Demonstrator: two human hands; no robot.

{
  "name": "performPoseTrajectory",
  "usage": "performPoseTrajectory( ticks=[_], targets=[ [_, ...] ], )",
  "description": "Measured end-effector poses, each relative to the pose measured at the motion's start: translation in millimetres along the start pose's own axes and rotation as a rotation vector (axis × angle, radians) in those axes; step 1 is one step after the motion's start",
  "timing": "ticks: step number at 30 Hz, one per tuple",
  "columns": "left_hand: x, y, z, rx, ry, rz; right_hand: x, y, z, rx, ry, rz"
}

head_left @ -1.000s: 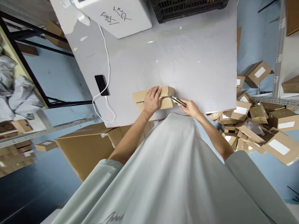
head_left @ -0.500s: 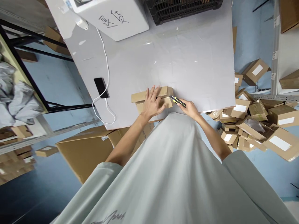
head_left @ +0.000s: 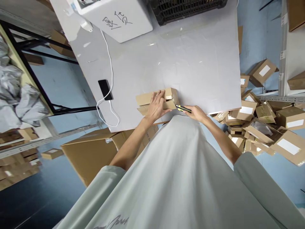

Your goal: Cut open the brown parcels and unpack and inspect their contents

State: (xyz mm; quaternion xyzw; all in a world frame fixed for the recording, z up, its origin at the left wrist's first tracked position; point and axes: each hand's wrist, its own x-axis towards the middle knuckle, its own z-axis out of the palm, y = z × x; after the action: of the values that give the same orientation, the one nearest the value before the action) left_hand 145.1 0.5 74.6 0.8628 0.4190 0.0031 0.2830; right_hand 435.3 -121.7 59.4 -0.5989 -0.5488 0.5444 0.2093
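A small brown cardboard box lies near the front edge of the white table. My left hand lies on top of it, fingers curled over the box's flaps and pressing them down. My right hand is closed round a yellow and black utility knife, whose tip meets the box's right end. My pale shirt hides the table's front edge below the hands.
A black phone on a white cable lies left of the box. A white case with handwriting and a black crate stand at the back. Several labelled cartons are heaped on the floor at right; a large carton stands at left.
My left hand went from fingers spread to curled over the box flaps. The knife has dropped lower and flatter against the box's right end.
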Motion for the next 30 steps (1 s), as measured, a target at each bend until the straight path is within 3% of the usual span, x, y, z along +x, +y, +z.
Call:
performPoseTrajectory(
  ticks=[3,7,10,13,16,19,23,25,27,30],
  targets=[
    [-3.0,7.5,-0.3,-0.014,-0.004,0.001,-15.1,22.0,-3.0,-0.012,0.058,0.016],
    [-12.1,2.2,-14.8,-0.058,0.040,-0.052,-7.3,69.9,-19.3,-0.126,0.355,0.208],
    [-23.1,-27.0,-35.6,-0.065,0.151,-0.182,10.1,101.7,-34.5,-0.257,0.510,0.314],
    [-35.6,-63.6,-53.3,-0.068,0.172,-0.301,21.4,113.6,-44.9,-0.350,0.548,0.387],
    [-45.4,-84.9,-58.8,-0.093,0.125,-0.351,25.6,101.7,-46.3,-0.406,0.561,0.399],
    [-48.8,-86.7,-54.7,-0.141,0.139,-0.355,30.8,70.7,-30.1,-0.334,0.569,0.250],
    [-46.0,-78.5,-47.6,-0.202,0.200,-0.354,42.3,18.9,15.7,0.078,0.309,0.110],
    [-43.4,-74.4,-44.7,-0.228,0.216,-0.345,47.0,-1.9,32.6,0.172,0.229,0.078],
    [-39.8,-70.3,-41.6,-0.248,0.230,-0.330,49.6,-15.6,35.6,0.153,0.241,0.066],
    [-31.9,-62.9,-36.6,-0.274,0.248,-0.294,49.9,-25.1,17.5,0.078,0.294,0.083]
  ],
)
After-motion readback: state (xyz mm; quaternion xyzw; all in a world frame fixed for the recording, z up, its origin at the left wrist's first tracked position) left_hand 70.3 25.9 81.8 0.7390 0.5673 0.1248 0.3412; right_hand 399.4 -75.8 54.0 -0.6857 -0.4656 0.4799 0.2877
